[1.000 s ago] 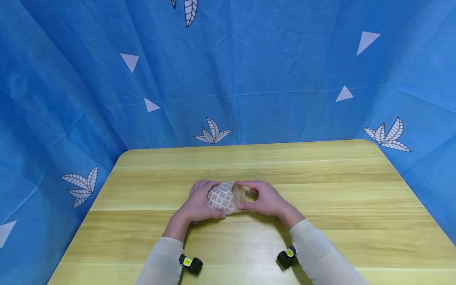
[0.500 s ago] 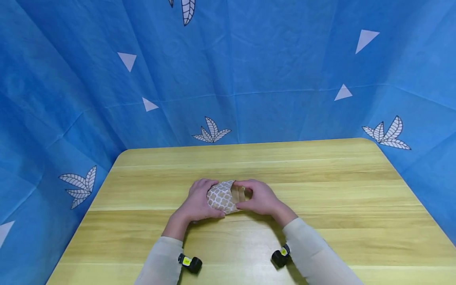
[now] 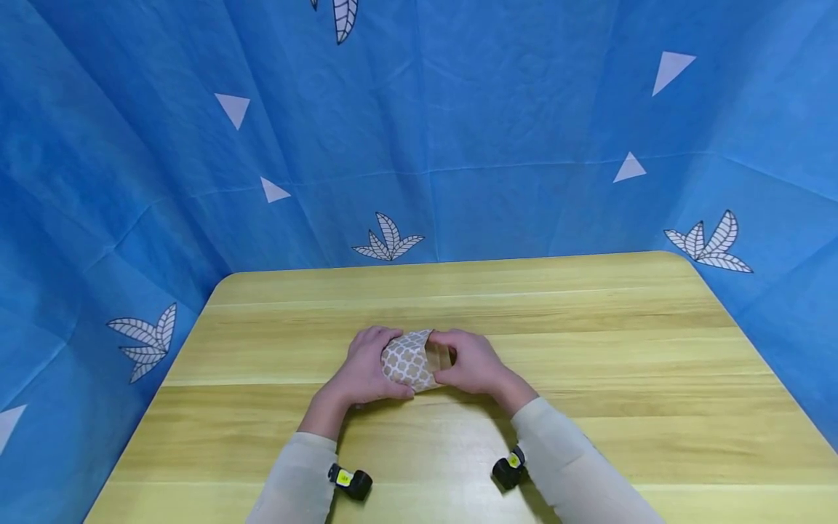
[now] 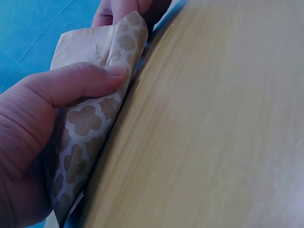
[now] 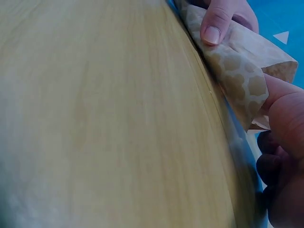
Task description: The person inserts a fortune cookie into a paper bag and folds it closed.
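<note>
The patterned paper bag (image 3: 409, 362), lying near the middle of the wooden table (image 3: 589, 364), looked light, thin and easily creased, the left hand (image 3: 363, 371) gripping its closed end while the right hand (image 3: 474, 364) apparently pinched its open mouth.

left sleeve (image 3: 297, 477): long, pale beige, snug, lower left of centre | right sleeve (image 3: 569, 473): same fabric, lower right of centre | wrist cameras (image 3: 350, 482): small black units, yellow stickers, one under each wrist | hands bare
</note>
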`<state>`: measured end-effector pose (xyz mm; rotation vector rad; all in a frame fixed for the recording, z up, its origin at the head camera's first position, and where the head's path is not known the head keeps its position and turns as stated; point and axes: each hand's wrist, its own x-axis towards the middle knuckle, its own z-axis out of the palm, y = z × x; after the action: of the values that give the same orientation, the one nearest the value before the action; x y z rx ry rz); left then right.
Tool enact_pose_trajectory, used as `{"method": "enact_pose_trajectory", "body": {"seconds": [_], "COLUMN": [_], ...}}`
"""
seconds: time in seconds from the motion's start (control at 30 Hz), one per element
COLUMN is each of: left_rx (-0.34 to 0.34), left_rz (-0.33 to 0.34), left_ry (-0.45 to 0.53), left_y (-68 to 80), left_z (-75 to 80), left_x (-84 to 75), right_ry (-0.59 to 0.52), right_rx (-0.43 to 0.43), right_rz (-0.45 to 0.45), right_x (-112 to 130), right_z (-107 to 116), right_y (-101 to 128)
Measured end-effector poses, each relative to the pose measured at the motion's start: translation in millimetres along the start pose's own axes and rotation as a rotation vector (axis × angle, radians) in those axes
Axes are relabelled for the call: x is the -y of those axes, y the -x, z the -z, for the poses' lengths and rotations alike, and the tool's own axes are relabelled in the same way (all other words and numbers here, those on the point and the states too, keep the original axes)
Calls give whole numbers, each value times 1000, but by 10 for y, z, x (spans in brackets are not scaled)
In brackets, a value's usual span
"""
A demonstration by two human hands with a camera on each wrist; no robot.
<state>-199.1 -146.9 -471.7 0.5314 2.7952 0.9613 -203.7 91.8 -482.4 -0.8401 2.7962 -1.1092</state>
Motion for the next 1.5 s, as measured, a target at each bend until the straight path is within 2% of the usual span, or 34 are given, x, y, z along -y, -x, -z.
{"method": "enact_pose_trajectory", "body": {"seconds": [0.1, 0.3, 0.43, 0.63, 0.8, 1.07, 1.5], "left_rx": [-1, 5, -7, -30, -76, -109, -123], "left_rz": [-6, -18, -15, 41, 38, 70, 97], "left_ry": [1, -27, -49, -78, -71, 20, 143], "left_y": [3, 21, 43, 115, 187, 276, 332], "left_z": [-1, -9, 5, 54, 75, 61, -10], "left_x": [-6, 1, 7, -22, -56, -158, -377], "right_ry": [-26, -245, -329, -460, -577, -630, -698], "right_rx": [1, -17, -96, -260, -354, -386, -370], "right_rz": [-5, -50, -128, -284, -414, -536, -558], "right_x": [-1, -35, -27, 54, 146, 203, 243], "right_z": [3, 65, 135, 225, 246, 206, 194], "right_y": [14, 100, 170, 257, 313, 383, 479]}}
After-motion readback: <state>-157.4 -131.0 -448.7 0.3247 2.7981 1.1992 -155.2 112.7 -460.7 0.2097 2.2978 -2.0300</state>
